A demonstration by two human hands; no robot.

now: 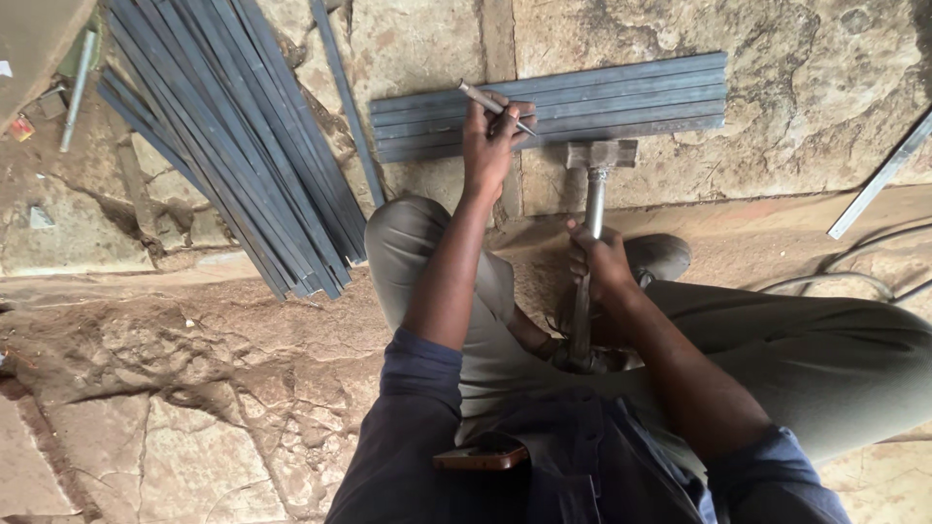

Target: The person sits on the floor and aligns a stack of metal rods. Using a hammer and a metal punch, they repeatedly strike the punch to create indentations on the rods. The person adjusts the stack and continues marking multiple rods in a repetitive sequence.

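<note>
Hammer (594,204): square steel head resting beside the flat steel bars (549,105) on the stone floor (194,388); right hand (602,264) closed around the metal handle mid-shaft. Likely head-heavy and rigid, steadier gripped lower down. Punch (495,107): slim, stiff rod, pinched in the left hand (490,141) over the bars.

Rough cracked stone floor (194,388), tan and grey, under even daylight. Mortar joints between slabs. Raised ledge (767,233) at right. Wooden edge (34,39) top left.
</note>
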